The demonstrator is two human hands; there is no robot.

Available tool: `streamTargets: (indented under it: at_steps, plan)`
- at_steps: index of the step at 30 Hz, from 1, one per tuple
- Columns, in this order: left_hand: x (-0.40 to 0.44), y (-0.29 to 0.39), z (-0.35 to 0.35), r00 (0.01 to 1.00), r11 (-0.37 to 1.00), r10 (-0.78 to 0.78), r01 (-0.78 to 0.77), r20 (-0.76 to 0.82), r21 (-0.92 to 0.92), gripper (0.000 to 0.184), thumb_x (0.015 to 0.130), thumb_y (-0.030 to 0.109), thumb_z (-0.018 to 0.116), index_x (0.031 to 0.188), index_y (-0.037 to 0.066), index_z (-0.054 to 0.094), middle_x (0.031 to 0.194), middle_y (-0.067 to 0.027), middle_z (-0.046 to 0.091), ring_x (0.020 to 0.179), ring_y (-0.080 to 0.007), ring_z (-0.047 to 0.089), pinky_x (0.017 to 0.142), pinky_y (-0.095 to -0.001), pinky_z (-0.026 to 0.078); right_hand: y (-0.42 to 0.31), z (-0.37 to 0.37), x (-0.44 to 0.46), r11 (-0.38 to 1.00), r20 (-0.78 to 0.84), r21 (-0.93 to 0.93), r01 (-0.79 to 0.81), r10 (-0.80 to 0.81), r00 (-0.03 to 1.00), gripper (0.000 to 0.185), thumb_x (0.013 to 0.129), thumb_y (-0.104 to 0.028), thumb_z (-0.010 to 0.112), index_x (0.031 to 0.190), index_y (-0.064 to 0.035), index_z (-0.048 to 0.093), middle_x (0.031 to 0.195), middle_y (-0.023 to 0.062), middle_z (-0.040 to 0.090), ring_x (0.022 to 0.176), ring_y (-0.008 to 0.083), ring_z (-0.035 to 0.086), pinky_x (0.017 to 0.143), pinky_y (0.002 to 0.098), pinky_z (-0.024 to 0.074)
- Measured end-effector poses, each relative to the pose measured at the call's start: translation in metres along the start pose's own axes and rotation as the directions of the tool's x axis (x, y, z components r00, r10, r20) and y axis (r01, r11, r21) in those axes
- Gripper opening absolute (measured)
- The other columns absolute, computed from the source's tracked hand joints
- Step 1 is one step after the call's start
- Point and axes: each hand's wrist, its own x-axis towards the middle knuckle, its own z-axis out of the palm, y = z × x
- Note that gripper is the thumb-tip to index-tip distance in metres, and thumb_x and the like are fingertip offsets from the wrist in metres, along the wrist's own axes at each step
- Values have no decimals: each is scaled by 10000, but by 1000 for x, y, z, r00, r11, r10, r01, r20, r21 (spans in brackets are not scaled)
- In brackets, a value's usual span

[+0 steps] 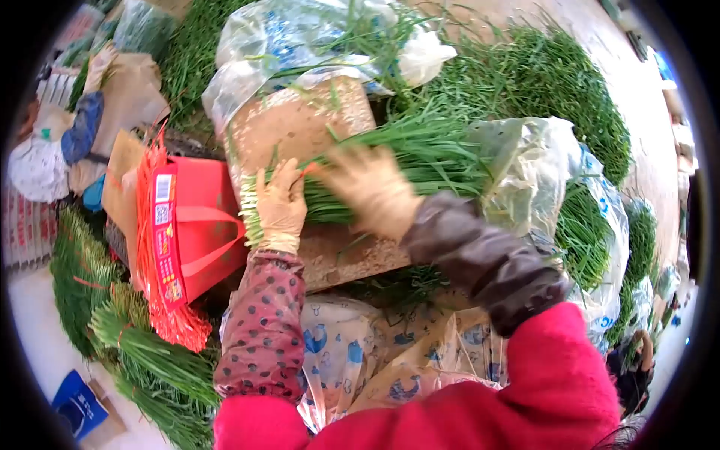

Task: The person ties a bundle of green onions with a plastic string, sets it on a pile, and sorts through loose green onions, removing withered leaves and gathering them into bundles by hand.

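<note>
A bundle of green garlic chives (420, 161) lies across a wooden board (300, 120), its pale stem ends to the left. My left hand (281, 201), in a beige glove, is closed over the bundle close to the stem ends. Beside its fingers a short piece of red tie (309, 169) shows on the chives. Over the middle of the bundle is my right hand (371, 187), gloved too and smeared by motion, so what its fingers hold cannot be made out.
Left of the board stands a red bag (206, 225) with a hank of red ties (180, 326) hanging on it. Tied chive bundles (154, 337) lie lower left. Loose chives (562, 82) are heaped upper right, near clear plastic bags (525, 165). Another person's arm (82, 124) shows upper left.
</note>
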Motion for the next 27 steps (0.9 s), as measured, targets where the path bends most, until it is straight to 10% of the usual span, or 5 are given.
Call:
streamTargets:
  at_steps: [6, 16, 20, 24, 27]
  plan:
    - [-6, 5, -1, 971, 929, -237, 240, 44, -281, 216, 882, 157, 656, 1097, 155, 662, 1023, -22, 704, 1103, -223, 619, 1114, -456, 249, 104, 10, -22, 951, 150, 39, -308, 299, 942, 1284, 536, -329, 910, 1518, -215, 90, 1519, 164, 275, 1392, 399, 251, 1054, 526, 322]
    - [-13, 2, -30, 859, 450, -480, 414, 176, -791, 106, 918, 28, 581, 991, 6, 654, 1084, -92, 670, 1001, -173, 617, 951, -274, 437, 27, -97, -43, 909, 192, -138, -393, 414, 890, 600, 694, -236, 788, 1232, -114, 553, 929, 144, 682, 874, 322, 669, 758, 391, 536]
    - [-10, 44, -56, 722, -81, -626, 316, 295, -945, 97, 907, 0, 565, 909, 9, 661, 1011, -87, 682, 927, -158, 624, 870, -285, 485, -21, -188, -59, 862, -229, -473, -185, 82, 970, 266, 727, -120, 719, 973, -81, 627, 803, 112, 671, 779, 276, 680, 697, 371, 542]
    - [-2, 89, -73, 793, 132, -607, 36, -53, -991, 46, 889, 32, 612, 920, 20, 643, 952, -42, 665, 882, -133, 602, 800, -284, 488, -64, -254, -57, 760, -341, -648, 53, -353, 871, 163, 756, -80, 673, 916, -84, 641, 766, 105, 670, 764, 277, 667, 682, 419, 498]
    - [-16, 107, -57, 732, -193, -674, -49, 96, -980, 84, 880, 69, 650, 957, 39, 662, 942, -12, 664, 839, -127, 605, 740, -271, 506, -105, -250, -35, 638, -178, -768, 55, -295, 939, 117, 786, -105, 647, 903, -98, 650, 765, 82, 676, 758, 243, 664, 691, 402, 475]
